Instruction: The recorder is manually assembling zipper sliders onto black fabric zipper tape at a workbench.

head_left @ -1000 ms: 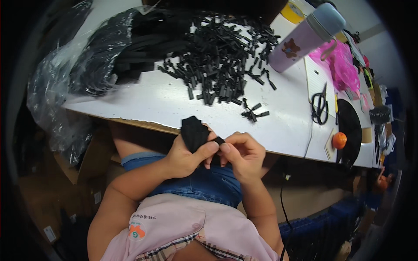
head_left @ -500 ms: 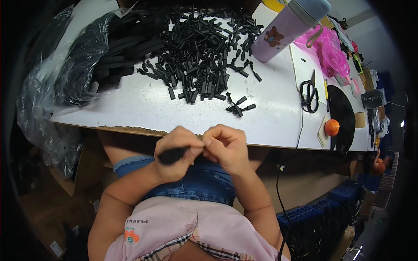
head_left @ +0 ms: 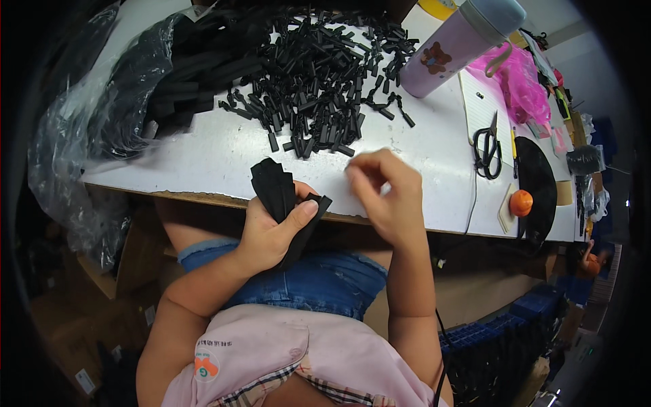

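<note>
- While the work goes on at the table's near edge, a clear plastic bag [head_left: 74,146] lies at the far left, draped over the corner and hanging down the side.
- Black strips [head_left: 193,74], flat and stacked loosely, spill from that bag onto the white table [head_left: 217,159]; this stock looks barely touched.
- Next along, the left hand [head_left: 271,234] is clenched around a fanned bundle [head_left: 274,190] of black strips, thumb pressed across it, held just below the table edge over the lap; judging by its thickness, only a modest share is gathered.
- Behind it, a big pile of small black pieces [head_left: 319,74] covers the table's middle, so most of the job appears left.
- To the right of the bundle, the right hand [head_left: 386,193] hovers over the table edge, fingertips pinched together; whether they nip a small piece cannot be told.
- Further right stand a lilac bottle [head_left: 454,47] and a pink bag [head_left: 522,85], with scissors [head_left: 488,146] and an orange ball [head_left: 521,203] near the far edge.
</note>
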A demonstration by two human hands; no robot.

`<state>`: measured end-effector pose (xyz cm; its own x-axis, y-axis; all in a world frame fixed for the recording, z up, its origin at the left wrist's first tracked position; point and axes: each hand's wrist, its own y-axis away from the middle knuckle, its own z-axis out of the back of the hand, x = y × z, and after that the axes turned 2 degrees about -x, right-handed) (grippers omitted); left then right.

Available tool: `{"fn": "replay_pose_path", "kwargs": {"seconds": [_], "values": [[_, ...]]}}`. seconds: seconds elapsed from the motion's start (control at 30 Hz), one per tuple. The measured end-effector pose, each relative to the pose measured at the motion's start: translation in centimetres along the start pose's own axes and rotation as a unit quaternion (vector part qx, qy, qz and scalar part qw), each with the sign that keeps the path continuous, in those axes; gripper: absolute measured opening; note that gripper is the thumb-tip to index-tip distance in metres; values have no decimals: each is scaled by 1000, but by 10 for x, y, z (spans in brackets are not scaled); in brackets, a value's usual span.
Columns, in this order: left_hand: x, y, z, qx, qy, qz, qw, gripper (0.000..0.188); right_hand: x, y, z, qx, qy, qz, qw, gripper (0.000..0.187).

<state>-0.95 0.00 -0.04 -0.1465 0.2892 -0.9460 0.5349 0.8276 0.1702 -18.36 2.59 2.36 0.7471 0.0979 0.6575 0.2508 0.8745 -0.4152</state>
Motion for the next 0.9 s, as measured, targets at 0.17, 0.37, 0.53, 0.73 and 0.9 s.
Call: {"fn": "replay_pose_path", "kwargs": {"seconds": [0.17, 0.37, 0.53, 0.73, 0.9], "values": [[2, -1, -7, -15, -36, -99, 994, 12, 16, 18, 5, 115, -239, -12, 964, 11], [-1, -1, -9, 3, -61, -114, 992, 8, 14, 26, 2, 76, -312, -45, 946, 17], [0, -2, -5, 33, -96, -101, 990, 10, 10, 26, 2, 85, -244, 32, 966, 17], [1, -1, -13, -42, 50, -108, 992, 18, 24, 45, -16, -2, -308, -90, 947, 13], [7, -3, -7, -20, -41, -197, 979, 21, 28, 52, -29, -30, -433, -165, 886, 8]]}}
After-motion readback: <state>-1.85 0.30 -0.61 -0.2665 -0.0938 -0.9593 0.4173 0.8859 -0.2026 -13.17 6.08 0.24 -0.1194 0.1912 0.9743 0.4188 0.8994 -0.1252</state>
